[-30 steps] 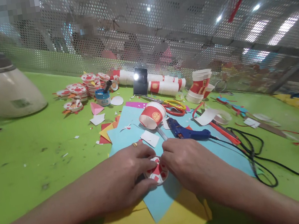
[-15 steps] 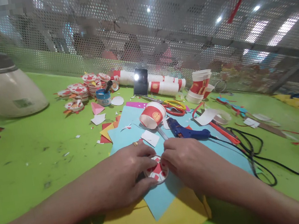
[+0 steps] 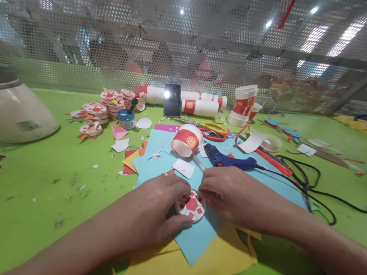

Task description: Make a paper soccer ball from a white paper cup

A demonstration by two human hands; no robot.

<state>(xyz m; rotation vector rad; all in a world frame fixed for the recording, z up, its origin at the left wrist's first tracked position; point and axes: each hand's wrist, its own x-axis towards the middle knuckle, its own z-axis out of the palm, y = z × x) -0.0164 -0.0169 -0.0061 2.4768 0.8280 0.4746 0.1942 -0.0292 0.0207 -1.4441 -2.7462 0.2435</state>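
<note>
A white paper disc with red patches in a football-like pattern point(image 3: 191, 207) lies low over the blue paper in front of me. My left hand point(image 3: 156, 210) grips its left side, thumb at the near edge and fingers at the far edge. My right hand point(image 3: 224, 193) is closed in a pinch by the disc's upper right edge; whatever sits between its fingertips is hidden. Beyond my hands are a white paper scrap point(image 3: 184, 168) and a cut red-and-white paper cup point(image 3: 187, 140) on its side. To the right lies a blue glue gun point(image 3: 230, 158).
Yellow paper point(image 3: 189, 265) lies under the blue sheet point(image 3: 152, 158). Farther back are scissors point(image 3: 215, 128), a blue jar point(image 3: 127, 119), finished disc figures point(image 3: 96, 110), a phone point(image 3: 172, 100) and stacked cups point(image 3: 244, 103). A black cord point(image 3: 348, 204) runs right. A kettle point(image 3: 9, 103) stands left.
My right fingertips have drawn slightly back from the disc's face. More of its red pattern shows now. My left hand keeps its grip in nearly the same place.
</note>
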